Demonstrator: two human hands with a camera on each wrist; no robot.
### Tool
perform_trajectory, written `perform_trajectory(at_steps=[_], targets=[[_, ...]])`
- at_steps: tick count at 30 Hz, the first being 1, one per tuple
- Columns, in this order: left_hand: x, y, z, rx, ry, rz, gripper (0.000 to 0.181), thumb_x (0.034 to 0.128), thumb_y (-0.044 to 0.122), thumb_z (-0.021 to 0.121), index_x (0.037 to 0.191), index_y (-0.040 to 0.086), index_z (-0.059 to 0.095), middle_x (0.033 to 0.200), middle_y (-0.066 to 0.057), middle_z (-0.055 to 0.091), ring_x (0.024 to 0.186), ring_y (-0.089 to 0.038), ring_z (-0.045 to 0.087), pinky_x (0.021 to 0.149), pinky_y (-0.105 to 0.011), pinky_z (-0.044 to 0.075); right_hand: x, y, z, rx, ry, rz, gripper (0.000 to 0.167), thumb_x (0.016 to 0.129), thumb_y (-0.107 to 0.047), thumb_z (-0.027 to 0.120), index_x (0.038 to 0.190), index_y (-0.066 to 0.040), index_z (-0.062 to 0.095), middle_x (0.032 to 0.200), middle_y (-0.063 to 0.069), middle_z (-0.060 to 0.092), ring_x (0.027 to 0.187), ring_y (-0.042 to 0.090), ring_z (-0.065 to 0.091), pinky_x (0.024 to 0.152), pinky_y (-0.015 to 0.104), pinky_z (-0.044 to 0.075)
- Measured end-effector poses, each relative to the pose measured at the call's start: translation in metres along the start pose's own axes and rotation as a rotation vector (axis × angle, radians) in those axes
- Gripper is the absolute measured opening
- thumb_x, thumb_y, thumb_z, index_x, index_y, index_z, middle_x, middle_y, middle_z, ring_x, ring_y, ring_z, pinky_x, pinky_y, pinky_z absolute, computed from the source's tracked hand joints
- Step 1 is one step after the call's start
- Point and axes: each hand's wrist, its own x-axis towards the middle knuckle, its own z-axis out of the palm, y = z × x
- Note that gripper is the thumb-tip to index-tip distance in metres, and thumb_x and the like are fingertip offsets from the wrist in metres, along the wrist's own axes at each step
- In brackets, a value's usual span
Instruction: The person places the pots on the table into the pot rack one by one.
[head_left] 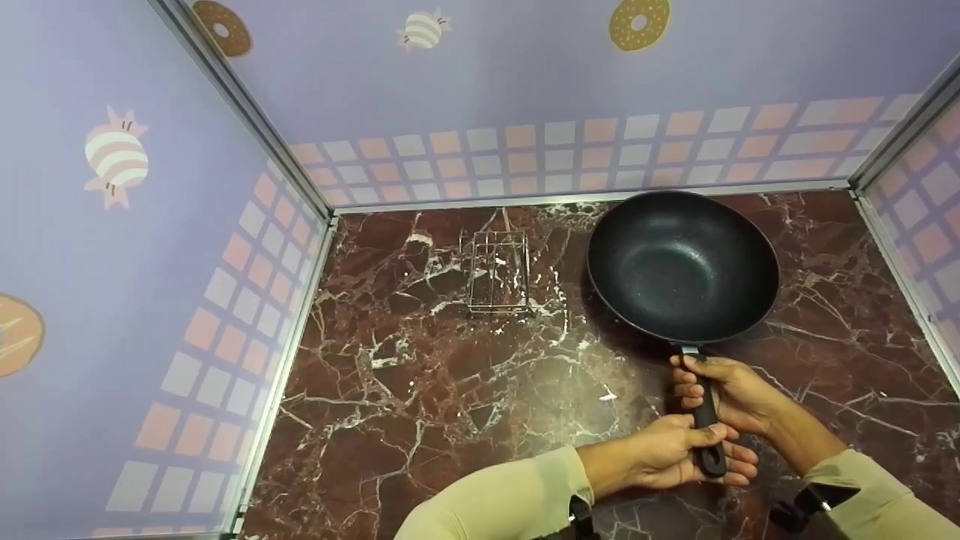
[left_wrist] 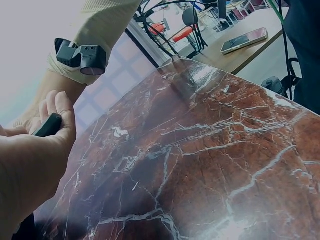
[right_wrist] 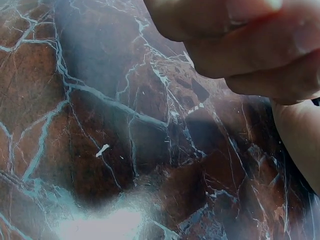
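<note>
A black wok [head_left: 679, 262] with a long dark handle [head_left: 705, 409] is at the right of the head view, its open side facing up. My right hand [head_left: 739, 390] grips the handle close to the bowl. Nearer the handle's end, my left hand [head_left: 679, 454] pinches it, thumb on top and fingers spread underneath. In the left wrist view, the dark handle end [left_wrist: 49, 125] shows between the fingers of my left hand [left_wrist: 35, 160]. Curled fingers of my right hand [right_wrist: 250, 50] fill the upper right of the right wrist view, where the bowl is out of sight.
A small metal wire rack [head_left: 499, 274] stands on the dark red marbled tabletop [head_left: 450, 390], left of the wok. Patterned panels [head_left: 480, 90] enclose the back and sides. Beyond the table edge, a phone [left_wrist: 245, 40] lies on another surface.
</note>
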Motion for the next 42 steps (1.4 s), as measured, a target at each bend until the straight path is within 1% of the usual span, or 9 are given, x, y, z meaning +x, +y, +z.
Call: perform_trajectory(at_steps=[8, 12, 14, 19, 23, 26, 28, 34, 42], targets=[[-0.001, 0.003, -0.001, 0.022, -0.036, 0.011, 0.025, 0.1191, 0.011, 0.038, 0.131, 0.001, 0.057, 0.162, -0.051, 0.036, 0.156, -0.067, 0.033, 0.132, -0.067, 0.032, 0.003, 0.0, 0.002, -0.005, -0.044, -0.022, 0.056, 0.12, -0.013, 0.0, 0.132, -0.004, 0.054, 0.104, 0.0, 0.058, 0.085, 0.012, 0.039, 0.086, 0.024, 0.054], [-0.003, 0.008, -0.001, 0.054, -0.056, 0.024, 0.024, 0.1197, 0.012, 0.038, 0.123, 0.006, 0.061, 0.162, -0.051, 0.036, 0.156, -0.067, 0.031, 0.132, -0.068, 0.031, 0.006, -0.001, 0.008, -0.02, -0.052, -0.04, 0.053, 0.12, -0.012, 0.0, 0.13, -0.004, 0.051, 0.102, -0.001, 0.056, 0.084, 0.012, 0.034, 0.085, 0.024, 0.054], [-0.005, 0.011, -0.002, 0.064, -0.061, 0.033, 0.023, 0.1196, 0.012, 0.038, 0.114, 0.011, 0.06, 0.148, -0.05, 0.053, 0.155, -0.069, 0.03, 0.132, -0.068, 0.031, 0.009, -0.002, 0.012, -0.045, -0.049, -0.047, 0.052, 0.12, -0.012, 0.0, 0.127, -0.005, 0.051, 0.101, -0.002, 0.054, 0.083, 0.012, 0.033, 0.084, 0.024, 0.054], [-0.011, 0.017, -0.007, 0.087, -0.086, 0.053, 0.022, 0.1197, 0.011, 0.038, 0.111, 0.016, 0.058, 0.104, -0.009, 0.07, 0.154, -0.072, 0.028, 0.131, -0.068, 0.033, 0.016, -0.001, 0.024, -0.11, -0.023, -0.074, 0.049, 0.12, -0.011, 0.003, 0.121, -0.007, 0.052, 0.097, -0.003, 0.049, 0.082, 0.011, 0.034, 0.081, 0.022, 0.053], [-0.021, 0.02, -0.019, 0.121, -0.145, 0.051, 0.022, 0.1199, 0.012, 0.038, 0.114, 0.017, 0.059, 0.104, -0.005, 0.072, 0.14, -0.061, 0.058, 0.131, -0.068, 0.033, 0.023, 0.004, 0.034, -0.219, 0.055, -0.124, 0.04, 0.122, -0.01, 0.012, 0.116, -0.009, 0.052, 0.094, -0.005, 0.05, 0.079, 0.01, 0.038, 0.078, 0.02, 0.053], [-0.028, 0.022, -0.029, 0.138, -0.193, 0.047, 0.025, 0.1202, 0.012, 0.035, 0.115, 0.018, 0.059, 0.107, -0.004, 0.073, 0.113, -0.032, 0.075, 0.132, -0.068, 0.032, 0.028, 0.009, 0.04, -0.335, 0.139, -0.148, 0.034, 0.122, -0.01, 0.021, 0.11, -0.011, 0.052, 0.092, -0.006, 0.05, 0.078, 0.008, 0.046, 0.074, 0.019, 0.052], [-0.032, 0.023, -0.034, 0.141, -0.226, 0.044, 0.028, 0.1205, 0.012, 0.032, 0.115, 0.019, 0.059, 0.108, -0.004, 0.074, 0.101, -0.019, 0.075, 0.133, -0.07, 0.029, 0.031, 0.012, 0.044, -0.419, 0.182, -0.161, 0.031, 0.123, -0.011, 0.025, 0.107, -0.012, 0.052, 0.09, -0.007, 0.05, 0.077, 0.006, 0.049, 0.072, 0.018, 0.051], [-0.042, 0.026, -0.041, 0.169, -0.301, 0.065, 0.032, 0.1202, 0.008, 0.027, 0.117, 0.018, 0.058, 0.111, -0.003, 0.075, 0.104, -0.017, 0.075, 0.129, -0.066, 0.04, 0.036, 0.017, 0.059, -0.544, 0.262, -0.186, 0.026, 0.123, -0.015, 0.033, 0.105, -0.012, 0.052, 0.088, -0.008, 0.052, 0.074, 0.005, 0.05, 0.07, 0.019, 0.053], [-0.053, 0.031, -0.044, 0.166, -0.348, 0.063, 0.035, 0.1197, 0.007, 0.025, 0.114, 0.016, 0.058, 0.106, -0.001, 0.075, 0.1, -0.015, 0.075, 0.099, -0.036, 0.061, 0.042, 0.022, 0.075, -0.605, 0.33, -0.185, 0.026, 0.123, -0.02, 0.036, 0.102, -0.012, 0.05, 0.085, -0.008, 0.05, 0.072, 0.006, 0.051, 0.068, 0.02, 0.052]])
